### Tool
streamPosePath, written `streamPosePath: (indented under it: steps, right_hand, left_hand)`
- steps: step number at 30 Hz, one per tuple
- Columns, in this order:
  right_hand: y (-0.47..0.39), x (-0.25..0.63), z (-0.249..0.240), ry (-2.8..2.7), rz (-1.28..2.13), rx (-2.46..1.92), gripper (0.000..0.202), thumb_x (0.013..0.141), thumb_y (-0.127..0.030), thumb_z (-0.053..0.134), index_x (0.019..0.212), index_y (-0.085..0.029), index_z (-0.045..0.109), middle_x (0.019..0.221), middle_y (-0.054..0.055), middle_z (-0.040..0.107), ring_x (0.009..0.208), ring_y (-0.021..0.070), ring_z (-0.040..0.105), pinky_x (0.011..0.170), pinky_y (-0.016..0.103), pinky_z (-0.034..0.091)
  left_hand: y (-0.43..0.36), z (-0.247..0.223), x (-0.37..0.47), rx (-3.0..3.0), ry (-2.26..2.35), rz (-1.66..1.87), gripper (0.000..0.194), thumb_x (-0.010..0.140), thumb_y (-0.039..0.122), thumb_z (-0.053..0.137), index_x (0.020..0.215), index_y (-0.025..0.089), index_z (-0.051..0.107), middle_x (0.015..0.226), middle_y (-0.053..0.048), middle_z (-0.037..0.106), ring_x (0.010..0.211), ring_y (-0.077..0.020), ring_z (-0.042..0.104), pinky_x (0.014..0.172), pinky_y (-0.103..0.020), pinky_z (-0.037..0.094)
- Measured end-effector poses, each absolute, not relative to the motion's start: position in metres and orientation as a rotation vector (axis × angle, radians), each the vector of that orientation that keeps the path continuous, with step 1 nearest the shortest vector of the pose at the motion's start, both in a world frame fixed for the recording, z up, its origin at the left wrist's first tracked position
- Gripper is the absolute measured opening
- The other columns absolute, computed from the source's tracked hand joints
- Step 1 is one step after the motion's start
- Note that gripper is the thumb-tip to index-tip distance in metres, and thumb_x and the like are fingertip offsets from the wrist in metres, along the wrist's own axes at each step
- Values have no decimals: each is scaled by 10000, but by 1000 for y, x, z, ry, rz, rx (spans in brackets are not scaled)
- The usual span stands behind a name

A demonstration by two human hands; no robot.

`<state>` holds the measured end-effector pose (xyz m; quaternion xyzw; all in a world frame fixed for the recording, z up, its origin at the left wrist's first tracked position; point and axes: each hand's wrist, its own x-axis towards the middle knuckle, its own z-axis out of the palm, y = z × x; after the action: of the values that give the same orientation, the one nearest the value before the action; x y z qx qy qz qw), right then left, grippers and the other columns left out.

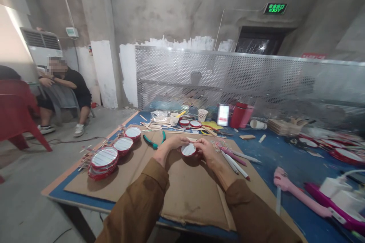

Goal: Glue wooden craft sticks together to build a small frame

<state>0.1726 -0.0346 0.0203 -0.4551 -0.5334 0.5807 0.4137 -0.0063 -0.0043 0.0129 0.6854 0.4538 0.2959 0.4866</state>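
Note:
Over the cardboard sheet (194,201), a small round red-rimmed piece with a whitish striped face (189,150) is between my two hands. My left hand (174,145) pinches its far edge, by a short pale wooden strip (191,140). At the opposite side, my right hand (207,153) has its fingers closed on the piece and the strip. Left of them lie green-handled pliers (154,145). Similar round pieces with thin sticks line the cardboard's left side, including a stack (104,158). White and pink pens (236,164) rest beside my right wrist.
A pink glue gun (299,194) and a purple power strip (327,201) lie at the right. Paper cups (202,115), a phone (223,115) and a red bottle (238,115) stand before a perforated metal screen (176,72). A seated person (71,79) is at the far left.

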Motion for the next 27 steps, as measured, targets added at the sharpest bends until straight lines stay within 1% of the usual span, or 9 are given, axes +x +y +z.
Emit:
streamPosePath:
  steps: [3,7,11,17,19,22,27]
  right_hand:
    - [-33,173,19,-1305,1498,-1094,241,619,-288,638,765,-218,460,533,-70,559,385,77,486,365,166,332]
    - [-29,174,15,-1295,1587,-938,299,596,-295,712,741,-207,465,532,-67,557,371,52,432,341,147,294]
    - [-27,176,14,-1272,1707,-862,321,581,-281,781,724,-186,509,565,-44,585,391,46,453,345,143,318]
    - [-22,184,14,-1226,1892,-812,329,580,-236,836,723,-167,548,514,-64,531,364,19,410,340,122,279]
    - [-21,187,15,-1250,1926,-820,341,580,-255,849,715,-162,550,508,-56,532,373,28,430,339,119,269]
    - [-18,192,15,-1276,1931,-853,361,567,-278,861,717,-155,556,535,-29,570,401,44,477,334,112,250]
    - [-11,196,7,-1310,1895,-905,286,621,-253,822,739,-137,589,570,-7,595,406,38,477,331,112,246]
  left_hand:
    - [-4,14,-6,1692,1106,687,213,810,313,572,813,121,663,532,15,510,440,-84,415,469,-228,325]
    - [-4,15,-5,1708,1143,641,229,792,321,600,820,103,664,587,-8,541,478,-92,431,520,-255,349]
    - [-7,19,-6,1696,1139,602,205,796,271,586,855,91,664,642,-19,568,532,-95,449,552,-257,357]
    - [-9,22,-8,1696,1112,561,197,786,269,615,865,95,667,678,-12,579,567,-92,446,587,-259,358]
    - [-8,21,-8,1688,1113,553,209,773,283,639,866,99,669,692,-11,586,572,-89,445,589,-254,349]
    - [-8,19,-7,1647,1100,572,218,770,297,640,859,99,662,682,-6,582,565,-85,445,579,-245,338]
    - [-8,17,-8,1614,1060,646,215,798,296,593,849,98,660,614,13,548,525,-74,418,539,-229,306]
